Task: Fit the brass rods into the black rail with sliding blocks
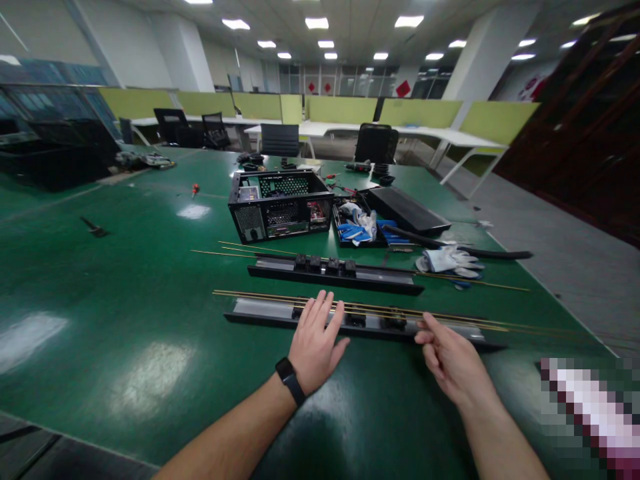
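Observation:
My left hand [316,343], with a black watch on its wrist, lies over the nearer black channel [265,323]. Its fingers are stretched out and apart, resting across the thin brass rods [373,309]. My right hand [453,360] is at the same channel's right part, fingers curled and the fingertips pinched at a brass rod; the grip itself is partly hidden. Small black blocks [395,318] sit in this channel beneath the rods. Just beyond it lies a second black channel [335,276] with several black blocks [325,265] and more brass rods.
An open black computer case [280,207] stands behind the channels. Right of it are a black tray [360,241] with blue and white gloves, a flat black panel [407,208], a black tube [480,252] and white gloves [447,260]. A brush [94,228] lies at left.

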Available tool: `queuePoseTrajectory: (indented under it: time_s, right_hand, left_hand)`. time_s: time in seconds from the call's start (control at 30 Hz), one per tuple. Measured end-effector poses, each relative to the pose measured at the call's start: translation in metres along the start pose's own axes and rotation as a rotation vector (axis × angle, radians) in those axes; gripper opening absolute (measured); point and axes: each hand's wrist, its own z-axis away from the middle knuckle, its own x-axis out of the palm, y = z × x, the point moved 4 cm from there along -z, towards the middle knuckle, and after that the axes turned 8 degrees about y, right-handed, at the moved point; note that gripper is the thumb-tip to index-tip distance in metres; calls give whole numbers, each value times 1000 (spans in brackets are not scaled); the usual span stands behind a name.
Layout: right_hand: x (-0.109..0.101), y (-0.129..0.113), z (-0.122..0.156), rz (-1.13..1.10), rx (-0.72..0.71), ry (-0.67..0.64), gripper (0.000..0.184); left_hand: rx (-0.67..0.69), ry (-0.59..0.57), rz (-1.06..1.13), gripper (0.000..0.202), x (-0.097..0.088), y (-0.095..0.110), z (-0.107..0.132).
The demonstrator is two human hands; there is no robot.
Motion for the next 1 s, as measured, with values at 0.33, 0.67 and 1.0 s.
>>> queuePoseTrajectory:
  time_s: [0.33, 0.67, 1.0]
  right_hand:
    - [0, 1, -1, 4, 3, 24, 40]
    - [5, 4, 2, 22, -19, -13, 39]
    - [1, 2, 2, -39, -8, 19, 39]
  left_hand:
    - [-6, -1, 9, 64, -1, 1, 0]
    - [2, 7, -1, 65, 0, 1, 0]
    - [-4, 17, 10, 68, 2, 0, 1]
